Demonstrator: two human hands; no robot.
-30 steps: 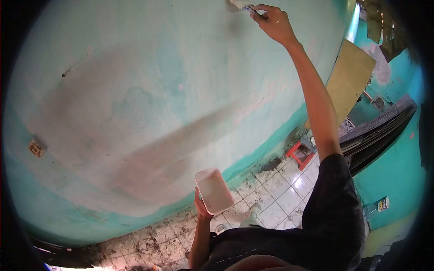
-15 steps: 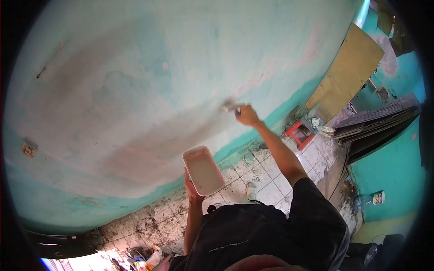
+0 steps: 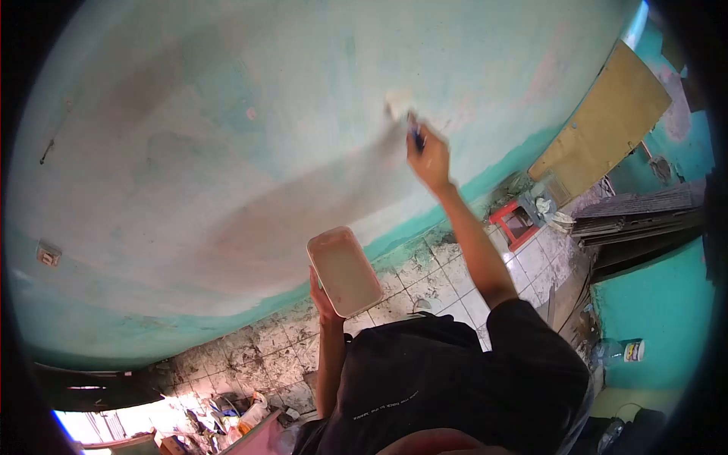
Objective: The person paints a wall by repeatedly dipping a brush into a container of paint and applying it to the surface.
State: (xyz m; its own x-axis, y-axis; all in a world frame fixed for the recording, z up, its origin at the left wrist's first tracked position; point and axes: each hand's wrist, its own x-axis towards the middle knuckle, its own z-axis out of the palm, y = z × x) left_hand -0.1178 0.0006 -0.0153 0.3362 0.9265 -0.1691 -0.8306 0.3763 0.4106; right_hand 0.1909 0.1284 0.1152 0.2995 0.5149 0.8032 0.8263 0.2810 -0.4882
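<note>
The right hand [image 3: 431,159] is raised on an outstretched arm, just right of 12 o'clock from the frame's middle, with its fingers closed around the dark handle of a paintbrush [image 3: 414,135]. The brush's pale bristles stand at 11 o'clock from the hand and press against the wall [image 3: 227,152], on a light patch at the upper end of a long greyish-brown streak that runs down toward 8 o'clock. The left hand [image 3: 321,294] sits lower, at about 7 o'clock from the right one, and holds a white rectangular tub [image 3: 345,269] from beneath at its lower end, with the hand closed on it. The tub is tilted with its open mouth toward the camera, its inside looks coated in a pale pinkish white, and it is well apart from the brush. The wall is mottled pale green and white, with a brighter turquoise band along its foot, and a small socket plate [image 3: 47,254] sits on it at 9 o'clock. The tiled floor [image 3: 428,284] below is grimy and speckled. A red stool [image 3: 514,224] stands near the wall's foot at 3 o'clock from the right forearm, a yellow-brown board [image 3: 607,125] leans at 2 o'clock, and a labelled can [image 3: 634,350] stands at 4 o'clock by a turquoise side wall
</note>
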